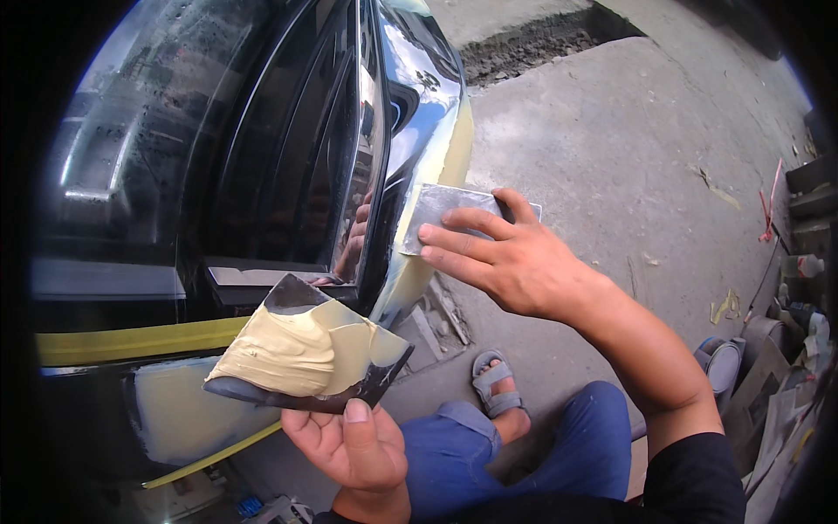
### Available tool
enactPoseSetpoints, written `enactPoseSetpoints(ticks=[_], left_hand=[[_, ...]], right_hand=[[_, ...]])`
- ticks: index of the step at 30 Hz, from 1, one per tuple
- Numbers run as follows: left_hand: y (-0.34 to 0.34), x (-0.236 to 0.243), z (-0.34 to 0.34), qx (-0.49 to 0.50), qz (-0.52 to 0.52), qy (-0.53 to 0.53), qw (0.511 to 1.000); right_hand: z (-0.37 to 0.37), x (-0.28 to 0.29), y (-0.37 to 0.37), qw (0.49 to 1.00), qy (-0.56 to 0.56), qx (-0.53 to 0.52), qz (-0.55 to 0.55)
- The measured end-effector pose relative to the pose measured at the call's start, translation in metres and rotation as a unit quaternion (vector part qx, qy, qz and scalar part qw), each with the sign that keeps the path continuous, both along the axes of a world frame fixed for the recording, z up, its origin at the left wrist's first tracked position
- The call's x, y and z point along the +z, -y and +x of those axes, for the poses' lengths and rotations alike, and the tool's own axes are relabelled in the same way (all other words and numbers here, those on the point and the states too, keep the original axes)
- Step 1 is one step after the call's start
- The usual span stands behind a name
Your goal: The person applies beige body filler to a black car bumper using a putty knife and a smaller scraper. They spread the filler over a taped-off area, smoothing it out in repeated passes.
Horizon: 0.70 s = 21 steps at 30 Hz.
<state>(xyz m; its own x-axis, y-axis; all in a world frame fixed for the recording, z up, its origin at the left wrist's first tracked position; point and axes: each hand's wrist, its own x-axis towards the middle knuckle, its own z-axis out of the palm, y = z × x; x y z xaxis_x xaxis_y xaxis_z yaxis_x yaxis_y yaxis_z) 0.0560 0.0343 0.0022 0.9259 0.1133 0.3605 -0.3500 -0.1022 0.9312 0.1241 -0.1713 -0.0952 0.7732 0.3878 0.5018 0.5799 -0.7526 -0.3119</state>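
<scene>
My left hand [353, 445] pinches the lower edge of a dark, square putty board [292, 298], thumb on top. A thick heap of pale yellow body filler [281, 351] covers much of the board. With my right hand [524, 266] I grip a flat grey metal spreader [432, 208], fingers spread across its face. The spreader's left edge lies against the car's rear corner [450, 153], where a strip of pale filler runs along the dark bodywork. Whether the blade's underside carries filler is hidden.
Left of my hands are the car's dark window [279, 148] and yellow masking tape [140, 341]. Below the tape sits another filler patch [179, 410]. A pit [550, 44] opens in the concrete floor [602, 157]. Clutter [768, 349] lines the right side.
</scene>
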Motion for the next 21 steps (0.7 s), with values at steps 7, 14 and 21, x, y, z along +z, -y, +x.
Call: enactPoseSetpoints(ticks=[7,14,21], left_hand=[[0.001,0.000,-0.001,0.003,0.009,-0.002,1.000],[0.000,-0.001,-0.003,0.004,0.001,0.000,1.000],[0.000,-0.003,0.001,-0.013,-0.006,0.001,1.000]], right_hand=[[-0.008,0.014,-0.002,1.000,0.025,-0.001,0.016],[-0.012,0.001,-0.006,1.000,0.016,0.013,0.008],[0.008,0.013,0.008,0.999,0.017,-0.019,0.025]])
